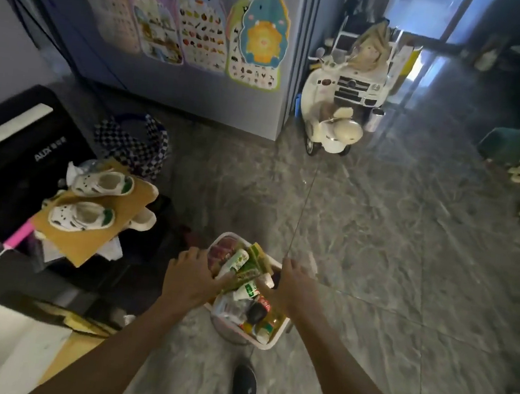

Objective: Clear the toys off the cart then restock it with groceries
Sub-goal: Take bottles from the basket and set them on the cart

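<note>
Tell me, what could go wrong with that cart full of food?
The groceries are heaped above the rim of the cart, which the left hand and right hand grip; a jolt might tip a bottle out. The shoe is close behind the cart, so a trip seems possible. The toy scooter stands ahead and could get bumped.

"AUX" in white on the black appliance [9,172]
</note>
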`<control>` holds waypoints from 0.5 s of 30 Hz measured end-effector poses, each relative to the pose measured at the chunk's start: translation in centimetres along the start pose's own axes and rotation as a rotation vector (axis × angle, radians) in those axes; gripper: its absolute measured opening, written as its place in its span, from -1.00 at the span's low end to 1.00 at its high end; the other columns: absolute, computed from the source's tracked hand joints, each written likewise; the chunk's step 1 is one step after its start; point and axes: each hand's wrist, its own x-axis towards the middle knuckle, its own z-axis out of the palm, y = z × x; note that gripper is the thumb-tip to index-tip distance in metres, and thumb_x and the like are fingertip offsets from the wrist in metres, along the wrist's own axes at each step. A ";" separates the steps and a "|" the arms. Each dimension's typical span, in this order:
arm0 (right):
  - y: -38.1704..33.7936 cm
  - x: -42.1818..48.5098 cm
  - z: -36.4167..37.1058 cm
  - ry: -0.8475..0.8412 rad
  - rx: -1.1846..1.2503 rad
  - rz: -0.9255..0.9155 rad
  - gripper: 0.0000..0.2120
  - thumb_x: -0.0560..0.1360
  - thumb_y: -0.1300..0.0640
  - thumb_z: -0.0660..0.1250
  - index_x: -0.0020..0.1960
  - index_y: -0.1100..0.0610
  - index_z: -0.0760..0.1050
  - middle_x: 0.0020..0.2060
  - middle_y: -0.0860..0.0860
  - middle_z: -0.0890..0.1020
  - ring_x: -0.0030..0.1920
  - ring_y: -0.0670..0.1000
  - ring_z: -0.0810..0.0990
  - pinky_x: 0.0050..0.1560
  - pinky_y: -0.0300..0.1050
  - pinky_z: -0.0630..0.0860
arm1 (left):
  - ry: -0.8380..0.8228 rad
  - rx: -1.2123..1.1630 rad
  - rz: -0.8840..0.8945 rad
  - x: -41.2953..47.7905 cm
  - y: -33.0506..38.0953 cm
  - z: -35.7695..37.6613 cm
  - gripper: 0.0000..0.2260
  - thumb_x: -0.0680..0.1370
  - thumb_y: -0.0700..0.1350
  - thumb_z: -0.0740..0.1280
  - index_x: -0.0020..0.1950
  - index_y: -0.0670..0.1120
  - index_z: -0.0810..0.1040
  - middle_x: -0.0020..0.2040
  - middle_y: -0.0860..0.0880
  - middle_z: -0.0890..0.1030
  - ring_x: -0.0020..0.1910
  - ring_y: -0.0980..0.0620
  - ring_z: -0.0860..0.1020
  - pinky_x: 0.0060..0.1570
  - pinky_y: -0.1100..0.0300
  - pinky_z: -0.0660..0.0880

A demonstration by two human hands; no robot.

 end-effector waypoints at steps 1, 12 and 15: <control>0.5 1.3 1.0 -0.027 -0.010 -0.014 -0.09 0.42 -0.60 0.10 0.49 0.04 0.37 0.44 0.05 0.50 0.36 0.17 0.53 0.23 0.16 0.57 | -0.009 0.000 -0.010 1.2 0.1 1.4 0.08 0.37 0.71 -0.14 0.45 -0.08 0.50 0.35 -0.09 0.56 0.33 -0.15 0.54 0.28 -0.10 0.45; 2.9 13.5 15.3 -0.294 -0.063 -0.176 -0.12 0.45 -0.48 0.35 0.59 -0.01 0.29 0.59 0.04 0.36 0.58 0.16 0.29 0.57 0.24 0.27 | -0.182 -0.016 -0.081 11.3 -2.8 20.6 -0.17 0.40 0.53 0.28 0.54 0.07 0.39 0.19 -0.02 0.58 0.25 -0.09 0.53 0.23 -0.04 0.49; 3.6 15.8 19.7 -0.324 -0.109 -0.280 -0.18 0.45 -0.43 0.40 0.55 -0.04 0.32 0.58 0.04 0.36 0.60 0.16 0.25 0.62 0.29 0.17 | -0.188 0.022 -0.080 12.4 -4.0 24.8 -0.36 0.40 0.46 0.41 0.28 0.04 0.57 0.14 -0.01 0.54 0.22 -0.08 0.49 0.22 -0.04 0.49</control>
